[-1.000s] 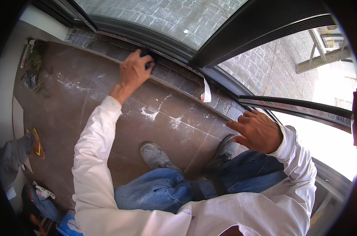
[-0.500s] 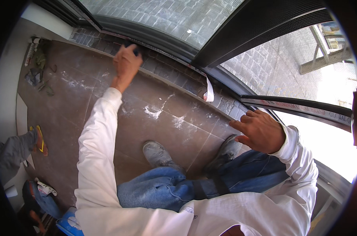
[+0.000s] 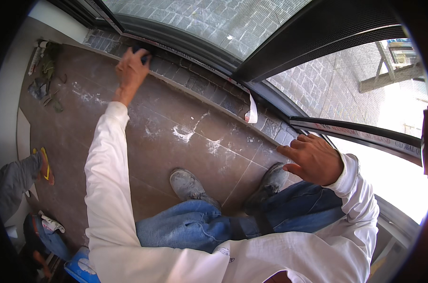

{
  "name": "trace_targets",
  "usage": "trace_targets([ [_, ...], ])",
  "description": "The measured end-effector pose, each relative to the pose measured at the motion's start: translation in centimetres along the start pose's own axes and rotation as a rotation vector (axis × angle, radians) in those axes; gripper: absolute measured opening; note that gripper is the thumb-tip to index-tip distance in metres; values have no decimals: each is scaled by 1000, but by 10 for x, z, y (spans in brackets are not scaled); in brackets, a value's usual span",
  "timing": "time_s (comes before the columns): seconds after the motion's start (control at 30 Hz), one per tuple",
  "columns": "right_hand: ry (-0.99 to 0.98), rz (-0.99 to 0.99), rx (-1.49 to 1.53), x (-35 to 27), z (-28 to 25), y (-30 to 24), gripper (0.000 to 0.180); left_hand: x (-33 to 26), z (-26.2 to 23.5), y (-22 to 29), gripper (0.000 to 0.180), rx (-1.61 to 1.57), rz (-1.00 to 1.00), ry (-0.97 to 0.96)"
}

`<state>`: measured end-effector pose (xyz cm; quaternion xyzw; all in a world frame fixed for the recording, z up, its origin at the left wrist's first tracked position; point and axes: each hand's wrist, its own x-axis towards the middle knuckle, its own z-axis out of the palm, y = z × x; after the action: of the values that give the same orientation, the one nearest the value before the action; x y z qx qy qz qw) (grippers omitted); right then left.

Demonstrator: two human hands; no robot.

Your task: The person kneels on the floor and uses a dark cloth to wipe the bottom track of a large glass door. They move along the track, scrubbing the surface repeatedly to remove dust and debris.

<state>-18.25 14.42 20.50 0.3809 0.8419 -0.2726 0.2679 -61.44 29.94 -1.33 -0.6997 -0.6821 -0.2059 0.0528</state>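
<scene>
My left hand (image 3: 132, 68) is closed around a small dark object (image 3: 142, 54), mostly covered by my fingers, so its kind does not show. It is at the far left, over the strip of dark stone tiles (image 3: 185, 80) along the lower rail of the black door frame (image 3: 176, 41). Close to my body on the right, my right hand (image 3: 315, 160) is held palm down with nothing in it, fingers apart and loosely bent, near the frame's corner. From the rail hangs a loose end of white tape (image 3: 252, 111).
Brown floor tiles (image 3: 157, 155) carry white smears (image 3: 183, 134). A tube and dark cloth scraps (image 3: 44, 78) lie at the far left. Another person's foot in a yellow-strapped sandal (image 3: 46, 165) is at the left, with a blue container (image 3: 81, 266) nearer me. Mesh panels (image 3: 355, 70) stand right.
My left hand has moved leftward along the stone strip with the dark object in it. The right hand has stayed almost in place.
</scene>
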Motion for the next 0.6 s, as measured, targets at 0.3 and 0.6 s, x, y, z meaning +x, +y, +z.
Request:
trace_targets([
  [0.3, 10, -73, -22, -1, 3, -2, 35, 12, 4, 17, 31, -70, -268, -91],
  [0.6, -42, -79, -3, 8, -1, -4, 47, -51, 2, 110, 14, -363, 200, -139],
])
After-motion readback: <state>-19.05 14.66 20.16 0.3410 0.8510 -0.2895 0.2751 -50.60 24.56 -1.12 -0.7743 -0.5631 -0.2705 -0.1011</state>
